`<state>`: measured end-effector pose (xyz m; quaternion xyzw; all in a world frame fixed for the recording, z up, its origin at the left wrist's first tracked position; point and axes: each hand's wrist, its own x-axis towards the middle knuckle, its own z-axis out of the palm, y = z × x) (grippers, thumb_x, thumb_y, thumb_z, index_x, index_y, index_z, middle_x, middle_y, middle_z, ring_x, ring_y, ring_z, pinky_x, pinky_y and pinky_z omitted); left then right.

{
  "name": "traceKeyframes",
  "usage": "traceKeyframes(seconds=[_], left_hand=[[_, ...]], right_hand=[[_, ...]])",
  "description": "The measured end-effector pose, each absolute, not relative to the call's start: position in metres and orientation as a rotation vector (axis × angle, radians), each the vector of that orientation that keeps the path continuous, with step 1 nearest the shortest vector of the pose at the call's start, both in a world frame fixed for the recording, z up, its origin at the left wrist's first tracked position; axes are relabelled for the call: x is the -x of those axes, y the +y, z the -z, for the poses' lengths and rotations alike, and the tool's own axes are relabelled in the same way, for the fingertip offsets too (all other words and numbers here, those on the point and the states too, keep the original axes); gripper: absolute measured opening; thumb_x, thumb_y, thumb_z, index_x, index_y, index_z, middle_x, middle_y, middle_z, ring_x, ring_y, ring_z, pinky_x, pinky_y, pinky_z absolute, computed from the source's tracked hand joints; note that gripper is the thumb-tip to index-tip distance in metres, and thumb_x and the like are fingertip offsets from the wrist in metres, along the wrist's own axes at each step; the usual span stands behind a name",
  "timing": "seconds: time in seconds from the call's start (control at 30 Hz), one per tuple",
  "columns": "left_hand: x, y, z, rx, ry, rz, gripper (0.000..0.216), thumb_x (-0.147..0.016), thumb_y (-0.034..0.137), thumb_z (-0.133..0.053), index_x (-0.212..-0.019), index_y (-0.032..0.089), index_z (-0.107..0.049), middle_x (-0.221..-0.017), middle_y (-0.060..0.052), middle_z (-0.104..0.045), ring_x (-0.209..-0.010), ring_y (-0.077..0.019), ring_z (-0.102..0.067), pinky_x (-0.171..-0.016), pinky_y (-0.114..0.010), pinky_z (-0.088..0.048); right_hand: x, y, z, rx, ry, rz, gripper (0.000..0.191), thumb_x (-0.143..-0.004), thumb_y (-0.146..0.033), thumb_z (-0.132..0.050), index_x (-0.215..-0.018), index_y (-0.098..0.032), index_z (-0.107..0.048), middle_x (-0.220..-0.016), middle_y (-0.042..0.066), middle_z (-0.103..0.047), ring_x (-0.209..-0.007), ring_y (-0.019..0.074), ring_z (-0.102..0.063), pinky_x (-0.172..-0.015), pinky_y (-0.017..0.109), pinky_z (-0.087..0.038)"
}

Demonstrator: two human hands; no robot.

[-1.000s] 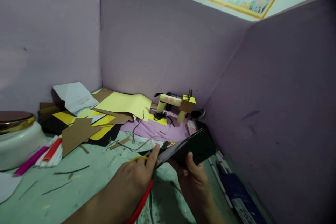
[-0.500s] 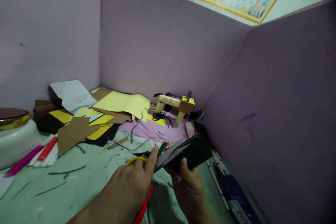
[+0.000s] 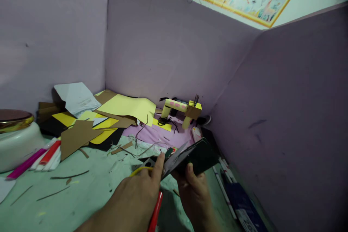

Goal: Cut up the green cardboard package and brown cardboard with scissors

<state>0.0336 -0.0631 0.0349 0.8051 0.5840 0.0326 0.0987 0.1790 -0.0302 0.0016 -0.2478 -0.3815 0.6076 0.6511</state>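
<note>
My left hand is closed around scissors, with the index finger stretched along them. One yellow handle loop and a red handle part show at the hand. The grey scissor blades lie along the edge of a dark sheet of paper, apparently around it. My right hand grips that black paper from below, thumb on the near face and fingers mostly hidden behind. A narrow black strip sticks out beyond my left hand.
Brown, yellow and black paper sheets are piled at the back left. Markers lie beside a white jar. A yellow paper animal figure stands at the back by black cord. Walls enclose the table; a blue packet lies right.
The red handle part has shifted slightly right and down, and the blades look a little closer together. The view has moved slightly. Both hands keep their hold.
</note>
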Motion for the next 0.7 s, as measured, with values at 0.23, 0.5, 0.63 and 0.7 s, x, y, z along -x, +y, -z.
traceKeyframes(seconds=[0.23, 0.5, 0.63, 0.7], left_hand=[[-0.035, -0.065, -0.024, -2.520, 1.776, -0.213, 0.084, -0.068, -0.006, -0.035, -0.146, 0.011, -0.008, -0.087, -0.013, -0.063, -0.064, -0.0253, -0.064, -0.055, -0.037, -0.051], [-0.028, -0.060, -0.039, -2.387, 1.698, -0.102, 0.084, -0.071, -0.007, -0.032, -0.146, 0.017, -0.004, -0.104, -0.014, -0.061, -0.083, -0.0261, -0.064, -0.072, -0.043, -0.051], [-0.030, -0.063, -0.033, -2.408, 1.709, -0.165, 0.088, -0.067, -0.004, -0.037, -0.146, 0.016, -0.004, -0.097, -0.013, -0.063, -0.075, -0.0271, -0.065, -0.065, -0.042, -0.051], [-0.031, -0.063, -0.030, -2.392, 1.689, -0.144, 0.091, -0.065, 0.001, -0.044, -0.146, 0.012, -0.004, -0.093, -0.014, -0.064, -0.070, -0.0286, -0.065, -0.059, -0.040, -0.050]], right_hand=[[-0.181, -0.031, -0.004, 0.545, -0.851, -1.410, 0.033, -0.077, -0.032, -0.068, -0.109, -0.025, -0.064, -0.099, 0.005, -0.072, -0.100, 0.0242, -0.063, -0.092, 0.047, -0.047], [-0.181, -0.031, -0.005, 0.513, -0.845, -1.439, 0.037, -0.078, -0.031, -0.068, -0.114, -0.024, -0.062, -0.100, 0.007, -0.071, -0.098, 0.0241, -0.064, -0.091, 0.048, -0.048], [-0.181, -0.030, -0.004, 0.482, -0.840, -1.430, 0.035, -0.079, -0.030, -0.067, -0.114, -0.026, -0.062, -0.100, 0.005, -0.071, -0.096, 0.0223, -0.065, -0.092, 0.046, -0.048], [-0.181, -0.029, -0.003, 0.475, -0.854, -1.436, 0.032, -0.081, -0.028, -0.065, -0.113, -0.027, -0.063, -0.100, 0.005, -0.072, -0.096, 0.0213, -0.065, -0.092, 0.045, -0.048]])
